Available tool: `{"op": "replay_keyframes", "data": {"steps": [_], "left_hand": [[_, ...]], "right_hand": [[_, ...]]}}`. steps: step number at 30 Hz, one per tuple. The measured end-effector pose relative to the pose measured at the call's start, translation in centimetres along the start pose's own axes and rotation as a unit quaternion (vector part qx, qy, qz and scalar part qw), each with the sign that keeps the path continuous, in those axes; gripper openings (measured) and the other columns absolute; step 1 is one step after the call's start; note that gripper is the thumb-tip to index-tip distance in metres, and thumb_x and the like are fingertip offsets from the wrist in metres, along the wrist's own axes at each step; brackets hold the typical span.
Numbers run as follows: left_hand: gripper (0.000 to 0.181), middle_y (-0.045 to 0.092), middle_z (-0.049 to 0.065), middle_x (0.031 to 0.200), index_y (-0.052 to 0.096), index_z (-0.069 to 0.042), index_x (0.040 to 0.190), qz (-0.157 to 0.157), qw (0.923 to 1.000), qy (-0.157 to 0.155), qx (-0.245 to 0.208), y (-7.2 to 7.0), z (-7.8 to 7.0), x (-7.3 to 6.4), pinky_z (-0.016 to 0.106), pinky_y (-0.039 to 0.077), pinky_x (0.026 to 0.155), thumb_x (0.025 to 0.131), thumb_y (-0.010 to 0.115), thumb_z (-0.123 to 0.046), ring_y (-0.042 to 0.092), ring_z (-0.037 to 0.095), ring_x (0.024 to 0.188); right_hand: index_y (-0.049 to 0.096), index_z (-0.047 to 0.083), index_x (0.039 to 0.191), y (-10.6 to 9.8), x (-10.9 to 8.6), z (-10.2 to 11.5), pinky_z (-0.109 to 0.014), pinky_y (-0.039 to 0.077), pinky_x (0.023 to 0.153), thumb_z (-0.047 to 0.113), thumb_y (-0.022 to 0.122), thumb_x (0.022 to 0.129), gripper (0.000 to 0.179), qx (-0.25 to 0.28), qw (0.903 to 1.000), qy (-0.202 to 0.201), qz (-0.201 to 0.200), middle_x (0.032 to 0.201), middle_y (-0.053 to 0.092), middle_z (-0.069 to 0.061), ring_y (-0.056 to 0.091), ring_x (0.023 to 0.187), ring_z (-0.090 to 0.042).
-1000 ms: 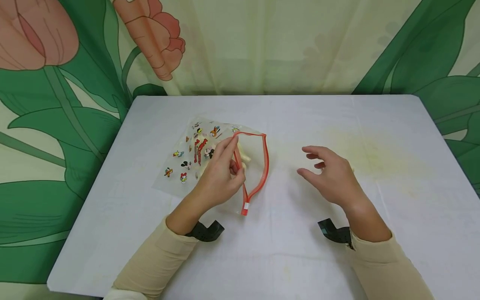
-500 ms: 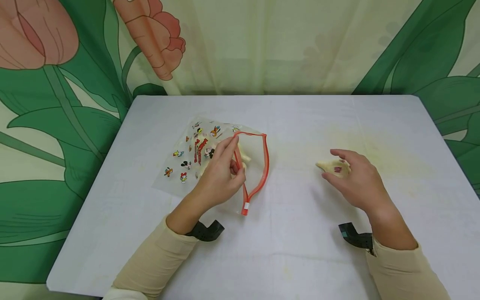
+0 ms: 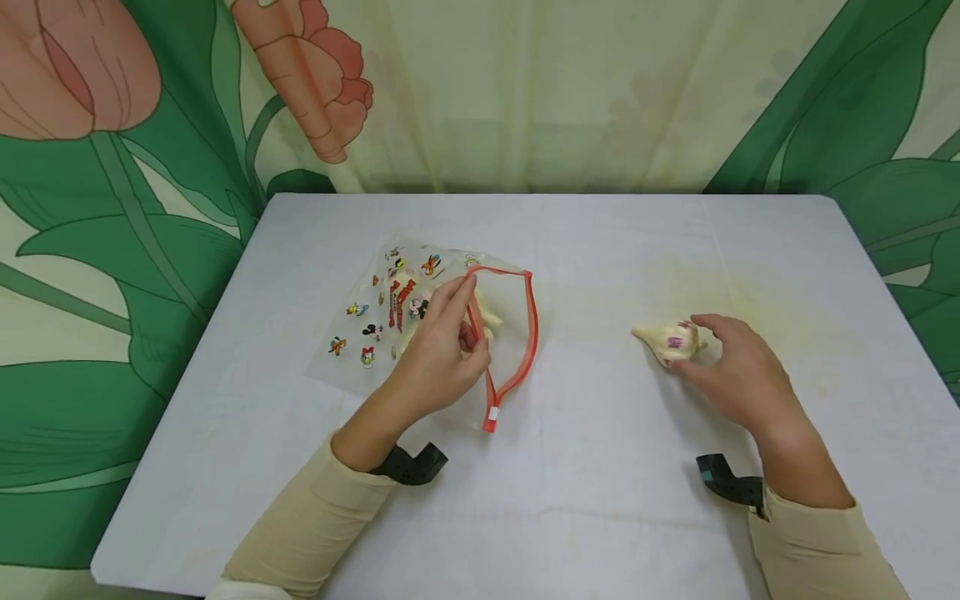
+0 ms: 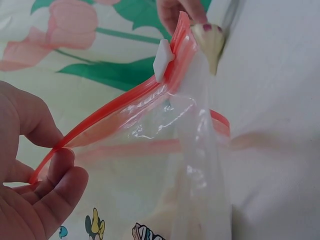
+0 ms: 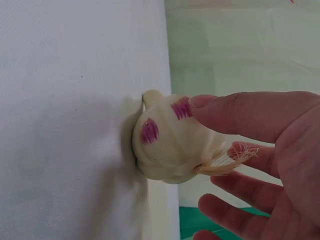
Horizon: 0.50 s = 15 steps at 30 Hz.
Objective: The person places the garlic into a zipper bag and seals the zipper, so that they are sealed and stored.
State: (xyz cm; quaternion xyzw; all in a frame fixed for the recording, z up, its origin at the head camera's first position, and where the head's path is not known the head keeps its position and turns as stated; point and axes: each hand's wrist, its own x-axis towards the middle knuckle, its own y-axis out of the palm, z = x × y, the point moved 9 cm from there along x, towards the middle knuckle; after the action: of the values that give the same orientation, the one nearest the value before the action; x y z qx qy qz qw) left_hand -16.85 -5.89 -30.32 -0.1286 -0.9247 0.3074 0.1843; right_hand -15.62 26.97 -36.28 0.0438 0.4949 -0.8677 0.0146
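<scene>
Where garlic [image 3: 665, 339] lies, cream-coloured, purple-patched, root-tufted

The sleeves [image 3: 817, 546] are beige, with a bent black bracket [image 3: 412, 465] at each cuff [image 3: 810, 506], the right one marked teal.

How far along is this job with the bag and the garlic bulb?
Done, it seems: the zip bag is open, with a pale item inside.
In hand: the left hand pinches the bag's red zip; the right hand touches the garlic bulb on the table.
Remaining, probably: bagging that bulb and closing the zip.
</scene>
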Motion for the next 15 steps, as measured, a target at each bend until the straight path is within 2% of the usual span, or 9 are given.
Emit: {"op": "replay_keyframes", "data": {"steps": [4,8,15], "left_hand": [[0.074,0.032,0.021,0.151,0.031,0.008,0.152,0.001,1.0,0.001,0.0,0.0,0.0,-0.1,0.025,0.052,0.068,0.086,0.063,0.004,0.055,0.014,0.075],[0.074,0.033,0.021,0.151,0.031,0.009,0.152,0.0,1.0,0.009,0.004,-0.1,-0.2,0.0,0.025,0.052,0.068,0.086,0.063,0.004,0.055,0.014,0.075],[0.074,0.032,0.021,0.151,0.03,0.008,0.153,0.003,1.0,0.002,0.0,0.0,0.1,0.0,0.024,0.052,0.068,0.086,0.062,0.005,0.055,0.014,0.076]], "right_hand": [[0.045,-0.003,0.142,0.6,0.1,-0.2,-0.067,0.035,0.094,0.023,0.073,0.089,0.065,0.008,0.9999,-0.013,0.007,0.14,0.042,-0.033,0.04,0.126,-0.052],[0.039,-0.003,0.147,1.3,0.4,-0.9,-0.064,0.04,0.087,0.027,0.074,0.09,0.074,0.014,0.9995,-0.003,0.027,0.138,0.044,-0.033,0.045,0.117,-0.05],[0.038,-0.002,0.148,1.7,0.3,-0.9,-0.046,0.043,0.075,0.034,0.074,0.089,0.077,0.033,0.9989,0.014,0.029,0.132,0.05,-0.028,0.052,0.107,-0.043]]}}
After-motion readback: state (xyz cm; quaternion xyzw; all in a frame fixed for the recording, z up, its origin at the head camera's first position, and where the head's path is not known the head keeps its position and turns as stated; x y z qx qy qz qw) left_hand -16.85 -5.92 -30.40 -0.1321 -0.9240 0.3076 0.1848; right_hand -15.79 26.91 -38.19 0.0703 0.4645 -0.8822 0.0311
